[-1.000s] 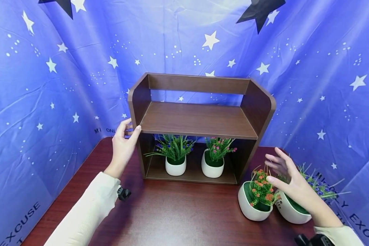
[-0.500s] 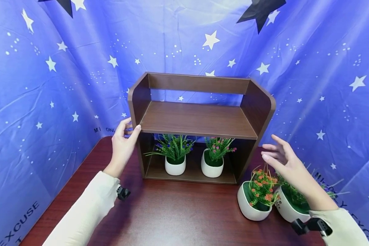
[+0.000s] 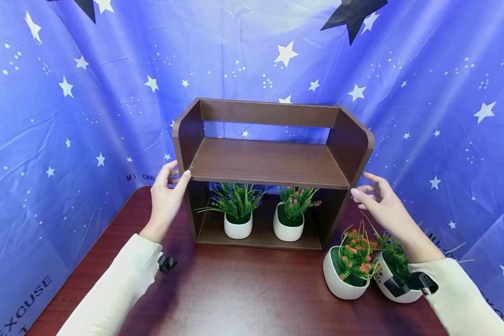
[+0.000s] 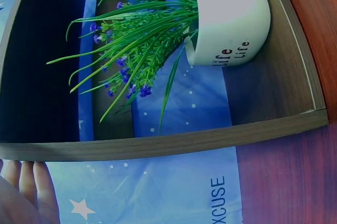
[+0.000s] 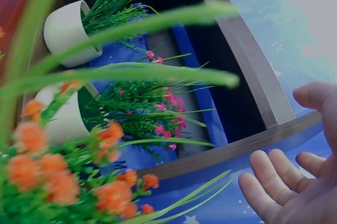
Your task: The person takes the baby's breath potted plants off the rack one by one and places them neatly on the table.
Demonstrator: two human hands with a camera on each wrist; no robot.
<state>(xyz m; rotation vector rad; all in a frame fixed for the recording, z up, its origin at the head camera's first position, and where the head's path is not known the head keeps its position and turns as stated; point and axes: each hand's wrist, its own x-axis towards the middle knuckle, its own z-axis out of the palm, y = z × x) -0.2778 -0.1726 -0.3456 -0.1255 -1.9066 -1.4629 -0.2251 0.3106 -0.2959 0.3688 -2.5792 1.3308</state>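
A dark brown two-tier wooden shelf (image 3: pixel 269 161) stands on the table. My left hand (image 3: pixel 165 198) holds its left side panel, thumb at the front edge and fingertips (image 4: pixel 42 174) against the outer face. By the right panel, my right hand (image 3: pixel 382 200) has its fingers spread and thumb close to the front edge; contact is unclear. On the lower tier sit two white pots, one with blue flowers (image 3: pixel 238 227) and one with pink flowers (image 3: pixel 288 228). The pot of orange flowers (image 3: pixel 346 280) stands on the table below my right hand.
Behind the orange flowers is another white pot with blue flowers (image 3: pixel 396 266), partly hidden by my right forearm and wrist camera. A blue star-patterned curtain (image 3: pixel 243 56) surrounds the reddish-brown table (image 3: pixel 235 289) at the back and sides.
My right hand has moved up and left from above the potted flowers on the right to beside the shelf's right panel. My left hand keeps its place on the shelf.
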